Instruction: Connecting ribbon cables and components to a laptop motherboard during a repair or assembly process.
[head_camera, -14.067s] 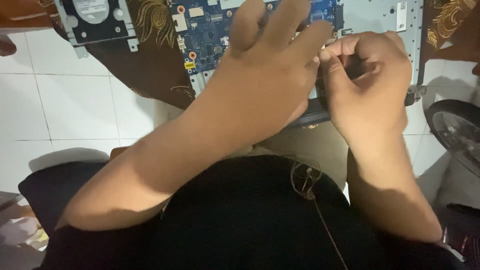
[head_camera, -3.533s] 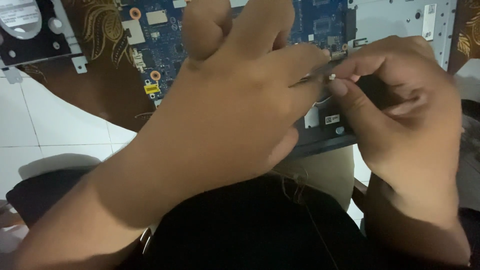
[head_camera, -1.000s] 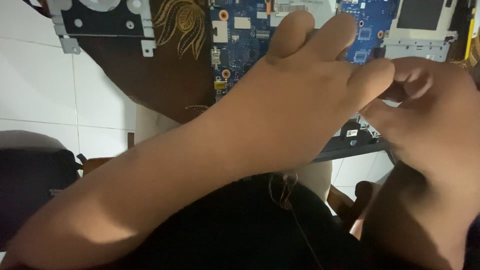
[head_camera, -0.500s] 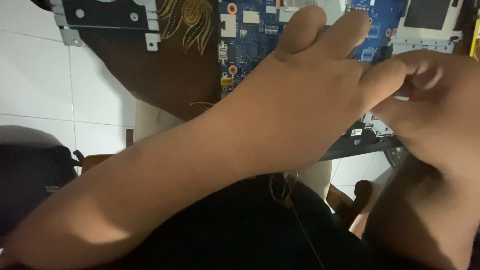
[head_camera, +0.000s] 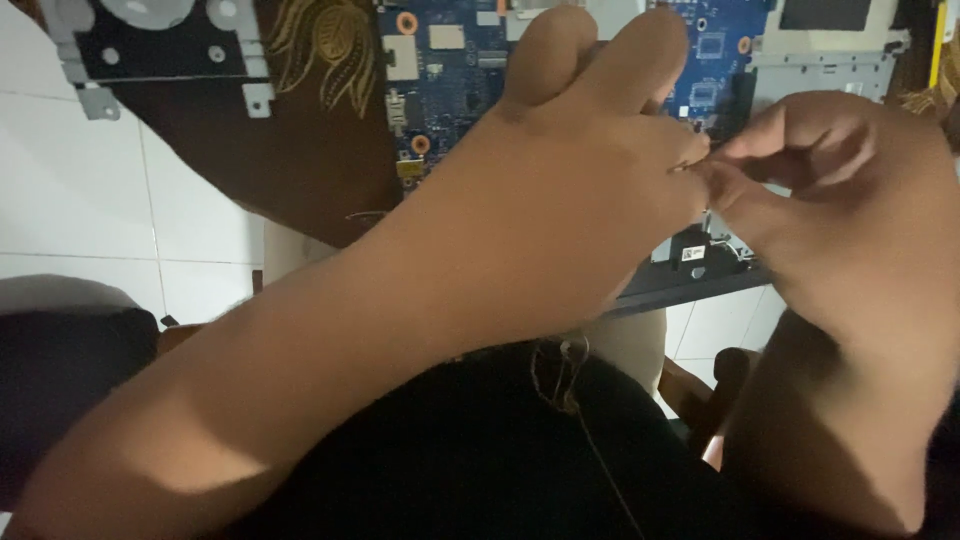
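Note:
An opened laptop lies ahead with its blue circuit board (head_camera: 445, 90) bare and its dark front edge (head_camera: 690, 285) toward me. My left hand (head_camera: 580, 190) reaches over the board, two fingers stretched up and the others pinched to the right. My right hand (head_camera: 840, 210) is curled, its fingertips pressed against the left hand's over the board's right part. Whatever sits between the fingertips is hidden.
A black drive in a silver bracket (head_camera: 150, 40) lies at the top left on a brown cloth with a gold pattern (head_camera: 320, 130). A silver metal plate (head_camera: 820, 65) is at the top right. White floor tiles (head_camera: 90, 190) are on the left. My black clothing (head_camera: 480, 450) fills the bottom.
Both hands have stayed pinched together over the board. The view has shifted a little, so the hands sit slightly lower and further left in the picture than half a second ago.

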